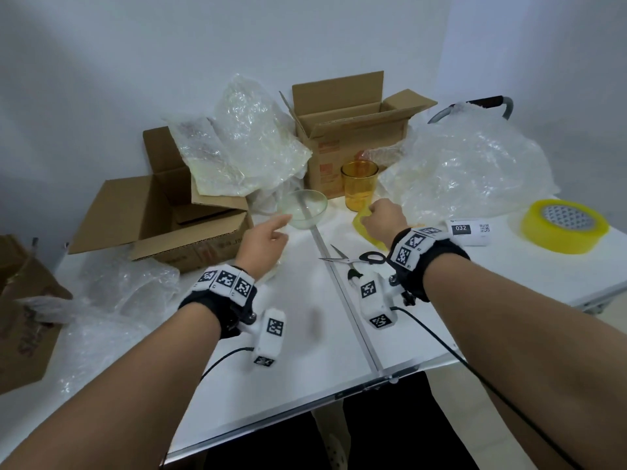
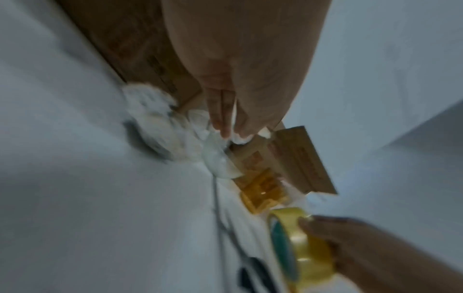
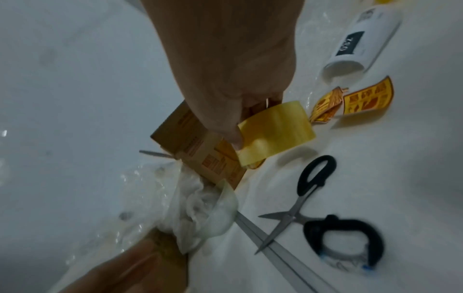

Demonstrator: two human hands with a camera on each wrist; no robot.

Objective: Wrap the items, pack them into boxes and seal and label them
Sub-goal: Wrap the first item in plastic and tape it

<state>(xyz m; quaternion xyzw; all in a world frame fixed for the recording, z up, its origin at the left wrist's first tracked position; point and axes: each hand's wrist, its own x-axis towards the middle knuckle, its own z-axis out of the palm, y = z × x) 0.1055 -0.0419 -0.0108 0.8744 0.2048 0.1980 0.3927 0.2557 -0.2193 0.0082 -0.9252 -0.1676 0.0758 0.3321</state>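
On the white table (image 1: 305,327), an open box (image 1: 152,215) is set left of the glass bowl (image 1: 303,208), crumpled bubble wrap (image 1: 247,140) is heaped behind the bowl, and an amber cup (image 1: 359,184) is stood just right of it. Both glasses are left unwrapped; the bowl could be nudged along the table or tipped if it is caught clumsily at the rim. The left hand (image 1: 264,239) is stretched toward the bowl with fingers straight and pressed together, nothing held; contact cannot be told. The right hand (image 1: 383,220), right of the bowl, is curled round a yellow tape roll (image 3: 275,130).
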